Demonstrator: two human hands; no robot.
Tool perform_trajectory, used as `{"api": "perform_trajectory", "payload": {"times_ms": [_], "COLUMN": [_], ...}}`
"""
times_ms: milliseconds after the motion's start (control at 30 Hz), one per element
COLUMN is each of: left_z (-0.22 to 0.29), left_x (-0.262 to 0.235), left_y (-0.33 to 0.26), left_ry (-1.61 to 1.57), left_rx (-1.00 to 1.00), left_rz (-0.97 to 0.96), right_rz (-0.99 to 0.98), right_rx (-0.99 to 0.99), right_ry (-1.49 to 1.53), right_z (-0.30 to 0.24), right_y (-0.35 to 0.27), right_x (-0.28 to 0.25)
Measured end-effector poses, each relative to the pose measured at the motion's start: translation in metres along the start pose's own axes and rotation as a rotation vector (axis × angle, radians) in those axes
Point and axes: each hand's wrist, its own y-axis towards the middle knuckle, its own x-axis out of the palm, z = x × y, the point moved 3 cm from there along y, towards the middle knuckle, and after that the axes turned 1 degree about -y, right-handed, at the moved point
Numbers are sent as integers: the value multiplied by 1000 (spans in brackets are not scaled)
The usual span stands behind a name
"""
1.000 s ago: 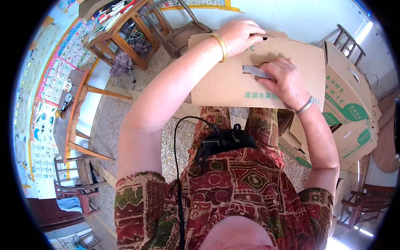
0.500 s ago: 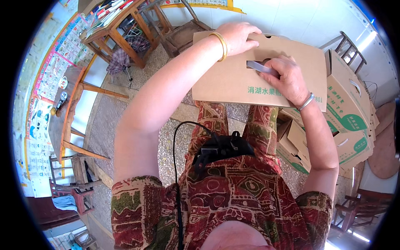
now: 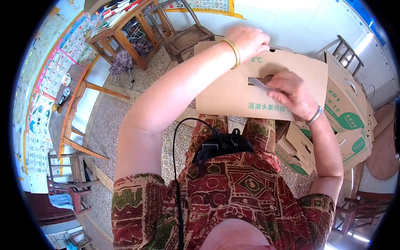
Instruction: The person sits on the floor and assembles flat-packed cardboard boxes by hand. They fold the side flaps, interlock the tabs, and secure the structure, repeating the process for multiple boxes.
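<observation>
Flat brown carton (image 3: 233,93) held up over the lap, broad face toward the head, probably so the handle slot near its upper middle sits within easy reach. Left hand (image 3: 250,39) clamped over the carton's top edge, fingers curled shut on the cardboard, seemingly steadying the sheet against the push from the other side. Right hand (image 3: 291,93) pressed on the face just right of the slot, fingers bent and pinching the grey flap (image 3: 260,84) that sticks out of the cut-out, the thumb hidden so the exact grip cannot be told. Gold bangle (image 3: 233,52) on the left wrist, silver one (image 3: 315,116) on the right. Below the carton, a black device (image 3: 221,146) with a cable (image 3: 177,166) against the patterned dress. Right of the carton, a stack of folded boxes with green print (image 3: 346,112), touching or nearly touching its right edge and crowding the right elbow. Left of the carton and well apart, a wooden chair (image 3: 183,37), a cluttered wooden worktop (image 3: 121,31) and a long bench (image 3: 62,121) by the poster wall. Beneath the carton only speckled floor (image 3: 125,129), nothing between it and the knees.
</observation>
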Motion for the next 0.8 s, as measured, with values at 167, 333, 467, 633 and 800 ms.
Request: {"api": "perform_trajectory", "payload": {"times_ms": [167, 333, 467, 633, 800], "left_z": [10, 22, 15, -6, -3], "left_x": [-2, -1, -11, -9, -2], "left_y": [-6, -15, -18, -23, -25], "left_ry": [128, 152, -2, -181, -293], "left_rx": [228, 217, 64, 24, 15], "left_rz": [149, 219, 115, 100, 113], "right_rz": [353, 157, 171, 272, 359], "right_rx": [18, 115, -63, -197, -206], "right_ry": [-359, -347, -571, -755, -640], "right_z": [14, 34, 25, 29, 31], "right_y": [29, 45, 51, 56, 43], "right_x": [-34, -30, -21, -6, -8]}}
